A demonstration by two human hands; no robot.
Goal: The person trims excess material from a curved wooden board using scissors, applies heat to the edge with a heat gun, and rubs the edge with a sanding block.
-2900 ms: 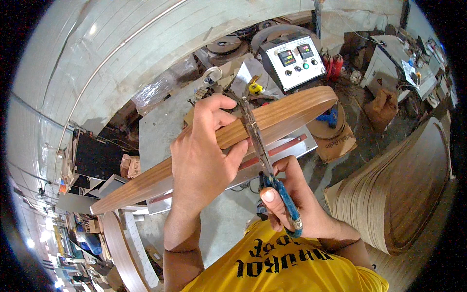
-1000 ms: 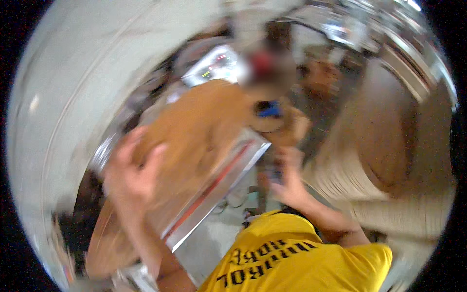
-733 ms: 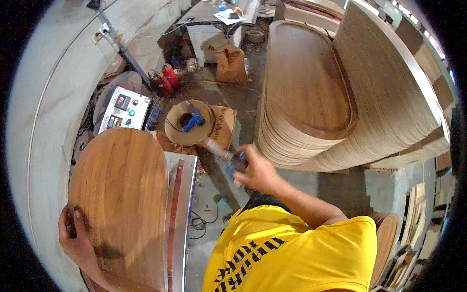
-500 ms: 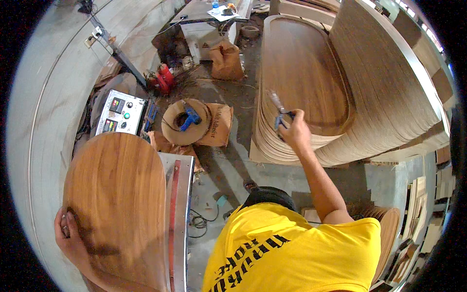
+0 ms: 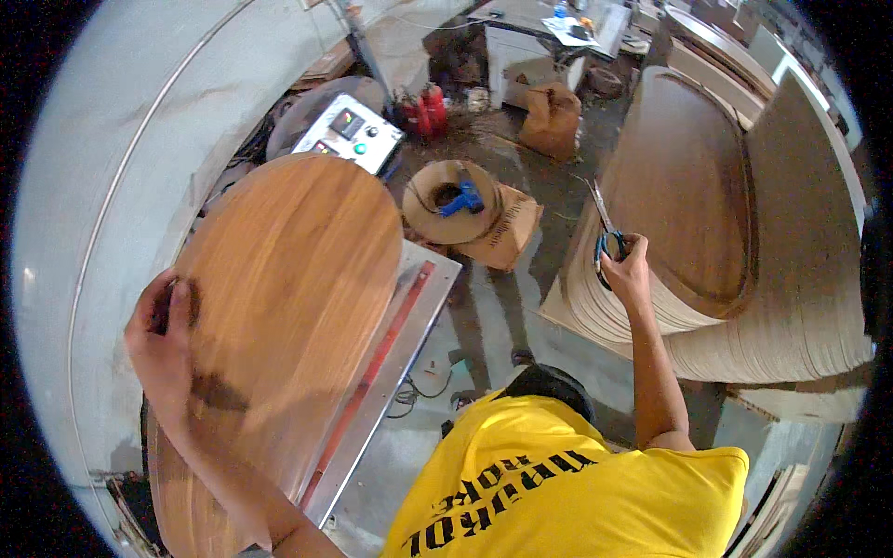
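Note:
My right hand [image 5: 628,270] holds scissors [image 5: 606,228] by their blue and dark handles, blades pointing away from me and slightly apart. They are in front of the near left edge of a stack of oval wooden panels [image 5: 684,186]. My left hand [image 5: 163,321] is at the left edge of a long, round-ended wood-grain panel [image 5: 288,307], fingers curled and thumb bent over. Whether anything small sits between those fingers is hidden. A shadow falls on the panel beside this hand. The panel lies on a metal-edged machine table [image 5: 433,270] with a red strip [image 5: 372,372].
Beyond the panel stands a control box [image 5: 349,135] with displays and knobs. A blue tool [image 5: 462,198] rests on a round coil [image 5: 437,228], next to a cardboard box [image 5: 512,232]. Farther back are red cylinders [image 5: 428,112], a brown sack [image 5: 551,121] and a workbench [image 5: 521,65]. Cables [image 5: 405,395] lie on the floor.
The view has turned left, so the scene sits farther right. My left hand is farther up the panel's edge. The scissors are away from the top panel and show more sharply.

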